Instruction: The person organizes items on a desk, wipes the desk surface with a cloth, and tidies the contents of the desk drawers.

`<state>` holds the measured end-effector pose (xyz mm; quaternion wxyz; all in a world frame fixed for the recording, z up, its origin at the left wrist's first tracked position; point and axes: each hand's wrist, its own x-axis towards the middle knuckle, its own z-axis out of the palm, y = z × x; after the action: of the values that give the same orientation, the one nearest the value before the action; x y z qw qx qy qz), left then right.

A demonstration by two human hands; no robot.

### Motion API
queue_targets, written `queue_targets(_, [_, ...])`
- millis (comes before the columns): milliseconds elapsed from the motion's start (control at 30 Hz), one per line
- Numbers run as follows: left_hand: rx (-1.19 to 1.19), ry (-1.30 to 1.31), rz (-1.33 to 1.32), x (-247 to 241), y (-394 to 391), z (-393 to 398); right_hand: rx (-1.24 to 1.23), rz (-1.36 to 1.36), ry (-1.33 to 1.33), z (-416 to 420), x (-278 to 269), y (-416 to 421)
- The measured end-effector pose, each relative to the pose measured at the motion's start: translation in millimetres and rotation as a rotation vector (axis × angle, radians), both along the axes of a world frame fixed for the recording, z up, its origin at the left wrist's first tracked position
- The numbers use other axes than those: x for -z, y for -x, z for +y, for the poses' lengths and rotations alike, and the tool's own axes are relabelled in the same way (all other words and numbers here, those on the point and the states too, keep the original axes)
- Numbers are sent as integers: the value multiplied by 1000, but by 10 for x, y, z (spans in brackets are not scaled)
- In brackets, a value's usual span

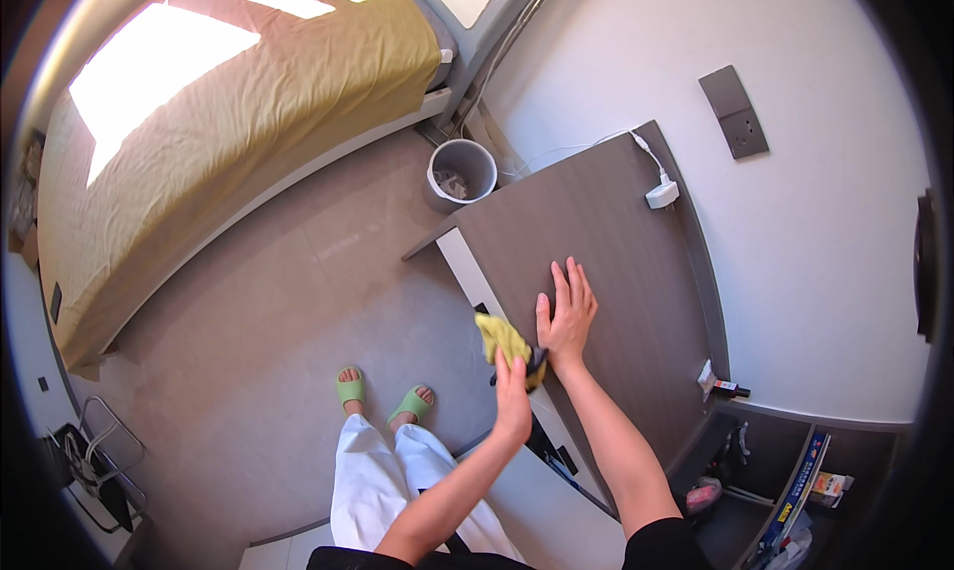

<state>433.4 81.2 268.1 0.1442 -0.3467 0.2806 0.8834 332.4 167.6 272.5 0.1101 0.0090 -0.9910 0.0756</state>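
Note:
A yellow cloth with a dark part is bunched under the fingers of my left hand. That hand is at the front edge of a brown wood-grain desktop, beside the white drawer fronts. My right hand lies palm down on the desktop, its fingers stretched out and nothing in its grasp. Beyond its fingertips, near the wall edge, a white plug adapter rests with its cable. The lower drawer stands partly pulled out, with dark contents; my left forearm hides some of it.
A grey waste bin holding scraps stands against the desk's far end. Dark shelf cubbies at the lower right hold boxes and bags. A bed with a yellow sheet runs along the upper left. A metal-framed item is at the lower left.

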Motion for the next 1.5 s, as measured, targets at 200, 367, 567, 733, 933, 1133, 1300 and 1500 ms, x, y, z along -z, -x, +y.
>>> queue_targets(200, [-138,20,157,358,758,-362,4,-13,-8,-18,-12,-27])
queue_targets(367, [156,113,72,317,-375,186,-1,8,-5,-36,-33,7])
queue_targets(567, [37,214,174,222,318,-146,3,-4,-9,26,3,-8])
queue_targets(733, [-69,136,196,255,852,-417,8,-15,-8,-30,-36,24])
queue_targets(933, [171,141,102,98,-446,132,-5,17,7,14,11,-21])
queue_targets(1133, [397,187,143,37,-884,352,-6,27,55,33,36,-21])
queue_targets(1300, [880,-173,18,259,-1773,443,-10,59,151,119,31,-74])
queue_targets(1500, [622,329,242,-105,-1230,-331,80,-272,1009,241,-565,-885])
